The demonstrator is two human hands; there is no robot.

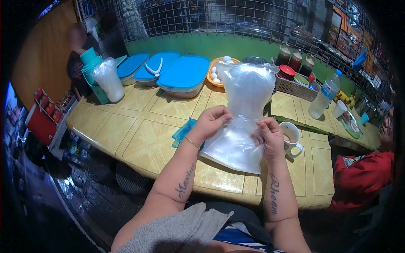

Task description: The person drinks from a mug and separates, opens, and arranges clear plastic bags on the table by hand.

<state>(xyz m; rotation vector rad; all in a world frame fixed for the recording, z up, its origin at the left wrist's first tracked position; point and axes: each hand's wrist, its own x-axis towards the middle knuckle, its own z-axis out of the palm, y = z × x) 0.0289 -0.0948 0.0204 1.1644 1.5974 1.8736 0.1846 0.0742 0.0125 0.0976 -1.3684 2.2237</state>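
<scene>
Here the plastic (249, 90) is spread over the table (160, 105), pinched in at its middle. Its left edge is held between closed thumb and fingers by the left hand (214, 122); its right edge is nipped by the right hand (271, 135), fingers curled. Just right, a mug (296, 141) is seen; far left, lidded tubs (183, 71) are lined up.

Glare streaks the clear plastic bag (249, 90), while fisheye distortion bends the dark-cornered view.
</scene>
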